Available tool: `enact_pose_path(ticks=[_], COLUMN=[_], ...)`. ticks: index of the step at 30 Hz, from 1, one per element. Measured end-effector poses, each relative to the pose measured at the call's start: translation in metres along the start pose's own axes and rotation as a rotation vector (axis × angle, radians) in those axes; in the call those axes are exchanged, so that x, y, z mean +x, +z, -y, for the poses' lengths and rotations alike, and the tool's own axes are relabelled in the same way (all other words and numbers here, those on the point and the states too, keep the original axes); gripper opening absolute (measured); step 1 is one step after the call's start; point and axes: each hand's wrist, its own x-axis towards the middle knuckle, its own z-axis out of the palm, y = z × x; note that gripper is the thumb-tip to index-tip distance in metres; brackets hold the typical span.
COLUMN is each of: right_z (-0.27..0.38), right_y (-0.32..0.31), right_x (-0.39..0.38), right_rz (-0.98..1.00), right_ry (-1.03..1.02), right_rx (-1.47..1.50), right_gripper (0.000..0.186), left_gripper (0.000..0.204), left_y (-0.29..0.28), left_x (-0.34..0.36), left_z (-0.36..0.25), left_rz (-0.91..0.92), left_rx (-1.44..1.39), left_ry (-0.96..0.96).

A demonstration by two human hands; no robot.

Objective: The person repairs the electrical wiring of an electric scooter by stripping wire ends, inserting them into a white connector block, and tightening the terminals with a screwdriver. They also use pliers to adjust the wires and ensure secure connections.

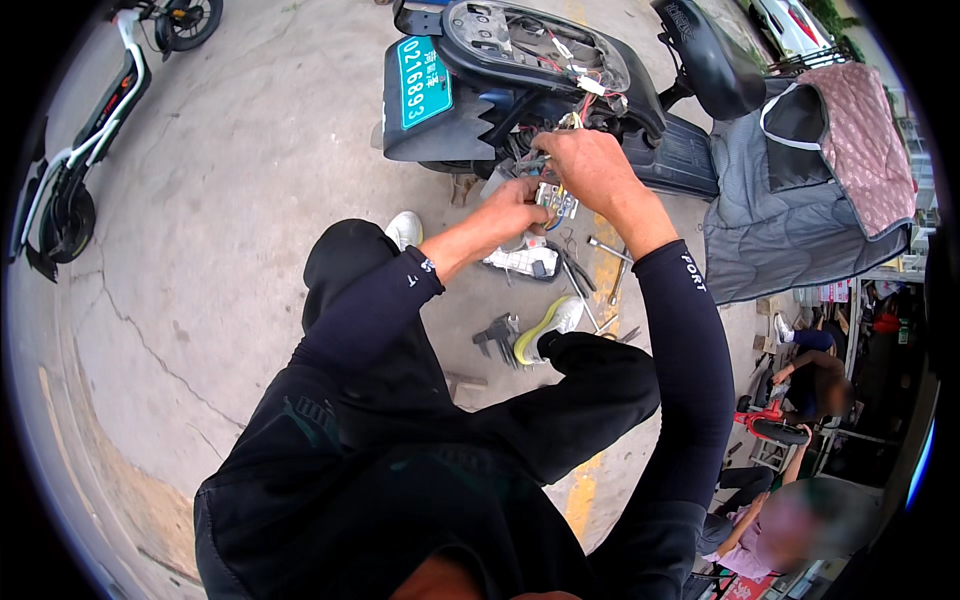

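Note:
Between the fingers of my left hand (pixel 514 212) is a small pale terminal block (pixel 558 201) with several coloured wires on it. My right hand (pixel 592 168) is closed just above the block, its fingertips pinched in among the wiring. What exactly those fingertips grip is hidden. Both hands work beside the rear of a black electric scooter (pixel 640 60). Its top is opened up, and loose wires and white connectors (pixel 591 86) lie across it. A teal number plate (pixel 425 82) is fixed to the tail.
On the concrete by my shoes lie a white-and-black lamp housing (pixel 527 261), pliers (pixel 577 270), a cross-shaped socket wrench (pixel 618 272) and a black metal bracket (pixel 499 338). A quilted grey apron (pixel 770 240) hangs over the scooter's front. Two people sit at lower right near a red-framed wheel (pixel 780 430).

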Motion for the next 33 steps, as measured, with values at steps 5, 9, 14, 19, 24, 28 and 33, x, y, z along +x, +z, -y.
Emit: enact_pose_path(ticks=[5, 9, 14, 19, 24, 28, 33], right_z=[-0.015, -0.032, -0.037, -0.035, -0.036, -0.038, -0.042], right_y=[-0.004, -0.009, -0.009, -0.016, -0.013, -0.013, -0.008], right_x=[-0.008, -0.018, -0.019, -0.016, -0.015, -0.013, -0.010], right_rz=[-0.108, -0.004, 0.014, 0.061, 0.007, 0.036, 0.045], right_ry=[0.036, -0.025, 0.019, 0.010, -0.064, -0.093, -0.144], right_rx=[0.323, 0.488, 0.544, 0.513, 0.446, 0.412, 0.367], right_gripper=[0.019, 0.015, 0.018, 0.017, 0.016, 0.015, 0.012], left_gripper=[0.057, 0.058, 0.057, 0.056, 0.058, 0.057, 0.055], left_y=[-0.001, 0.000, 0.003, 0.006, 0.004, 0.005, 0.006], left_x=[-0.004, -0.007, -0.008, -0.004, 0.002, 0.005, 0.006], left_z=[-0.001, -0.003, -0.007, -0.005, -0.001, -0.001, -0.005], left_rz=[-0.036, -0.063, -0.043, -0.051, -0.023, -0.011, -0.036], left_rx=[-0.022, -0.062, -0.072, -0.079, -0.032, -0.002, 0.065], left_ry=[0.013, 0.010, 0.039, 0.075, 0.094, 0.087, 0.074])
